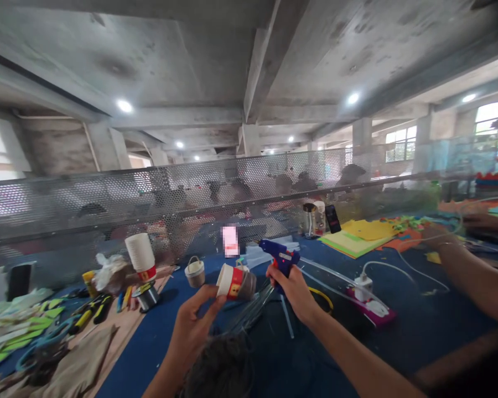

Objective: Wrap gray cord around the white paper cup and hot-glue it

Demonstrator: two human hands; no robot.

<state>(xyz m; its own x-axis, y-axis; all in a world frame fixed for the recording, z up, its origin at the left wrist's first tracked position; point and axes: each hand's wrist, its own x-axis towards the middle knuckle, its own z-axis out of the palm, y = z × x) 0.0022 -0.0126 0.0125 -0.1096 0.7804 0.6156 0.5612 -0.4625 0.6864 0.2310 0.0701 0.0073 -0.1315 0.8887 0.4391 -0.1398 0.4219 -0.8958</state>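
Observation:
My left hand pinches the rim of a paper cup, white with a red and gold band, tilted on its side. Its base end looks brownish and blurred. Wrapped around the handle of a blue hot glue gun is my right hand; the nozzle points left, above and beyond the cup, apart from it. A clear glue stick seems to extend from the rear of the gun. Just behind the cup stands a small whitish bucket with a handle. Several clear sticks lie beneath my hands.
Stacked paper cups, a wire spool, pliers and scissors lie left. Rightward are a purple power strip, coloured sheets and a co-worker's arm. A perforated metal screen runs behind the table.

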